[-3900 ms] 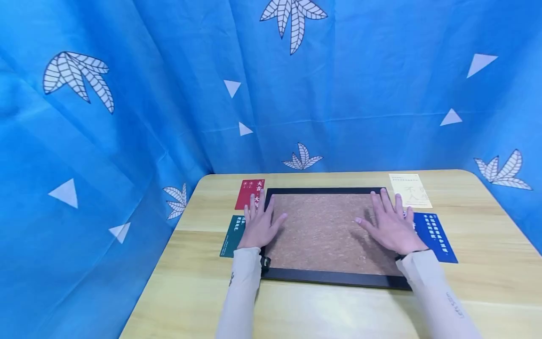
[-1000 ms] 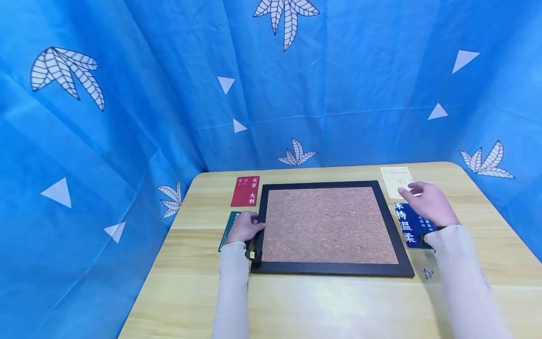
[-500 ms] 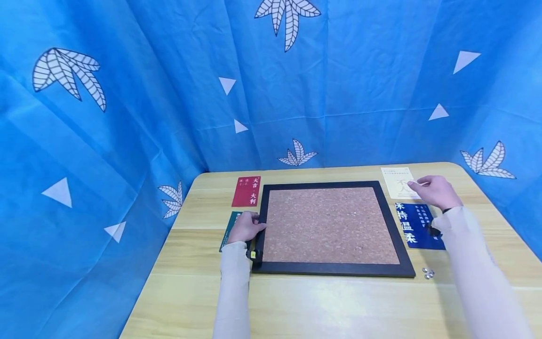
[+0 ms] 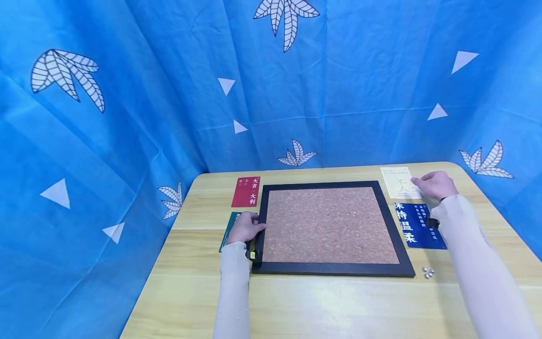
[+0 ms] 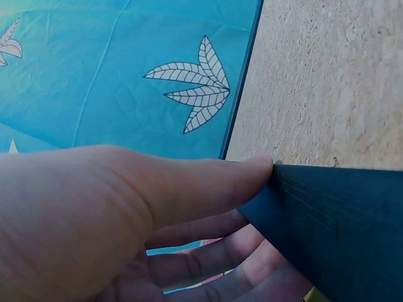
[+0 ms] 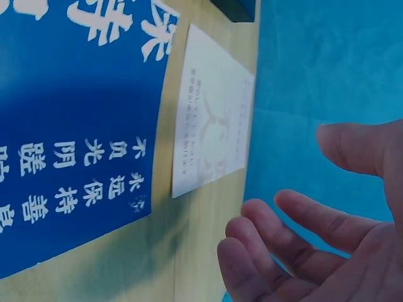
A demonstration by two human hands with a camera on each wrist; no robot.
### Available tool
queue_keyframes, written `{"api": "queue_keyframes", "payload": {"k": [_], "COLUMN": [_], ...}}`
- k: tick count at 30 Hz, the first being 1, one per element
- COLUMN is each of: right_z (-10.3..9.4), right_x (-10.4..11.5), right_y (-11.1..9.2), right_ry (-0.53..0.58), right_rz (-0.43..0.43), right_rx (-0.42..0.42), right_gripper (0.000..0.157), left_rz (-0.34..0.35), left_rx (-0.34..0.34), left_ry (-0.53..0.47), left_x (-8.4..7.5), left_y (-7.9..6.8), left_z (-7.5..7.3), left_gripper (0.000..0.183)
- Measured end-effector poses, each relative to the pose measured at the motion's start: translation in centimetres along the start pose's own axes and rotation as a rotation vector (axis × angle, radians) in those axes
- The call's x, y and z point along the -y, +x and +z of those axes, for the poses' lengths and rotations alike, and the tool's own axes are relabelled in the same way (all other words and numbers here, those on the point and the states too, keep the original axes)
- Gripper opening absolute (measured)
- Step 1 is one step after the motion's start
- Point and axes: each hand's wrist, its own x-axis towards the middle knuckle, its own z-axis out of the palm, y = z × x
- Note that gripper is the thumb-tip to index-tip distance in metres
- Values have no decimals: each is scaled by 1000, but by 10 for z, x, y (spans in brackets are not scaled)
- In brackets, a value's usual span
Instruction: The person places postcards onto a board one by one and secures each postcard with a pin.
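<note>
A cork board in a black frame lies on the table. My left hand grips its left side, thumb on top of the black frame and fingers curled against the outer edge. A dark green card lies partly under that hand in the head view. Over the right edge of the cream card, my right hand hovers with loosely bent fingers. In the right wrist view, thumb and fingers stand apart with nothing between them, and the cream card lies flat beyond.
A blue card with white characters lies right of the board, below the cream one. Several small shiny metal pieces sit near the board's lower right corner. A red card is at upper left. Blue curtain hangs behind the table.
The right hand has left the board's right side and moved over the cream card, rising slightly. The left hand, earlier flat on the board, now grips its left side and has stayed still lately.
</note>
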Motion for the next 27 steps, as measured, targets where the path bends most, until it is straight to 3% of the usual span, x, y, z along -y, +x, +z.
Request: {"api": "queue_keyframes", "payload": {"k": [8, 14, 18, 27], "right_z": [10, 17, 20, 25], "right_x": [-3, -8, -9, -9], "right_y": [7, 15, 17, 31], "right_ry": [34, 64, 79, 30], "right_rz": [41, 65, 99, 122], "right_rx": [10, 14, 25, 33], "right_gripper": [83, 71, 73, 65], "left_rz": [-1, -6, -5, 5], "left_rx": [-2, 4, 7, 12], "left_ry": [0, -9, -13, -20], "left_x": [3, 2, 3, 4], "left_y": [1, 1, 3, 6], "left_z": [0, 0, 1, -1], "left_gripper": [52, 52, 51, 51]}}
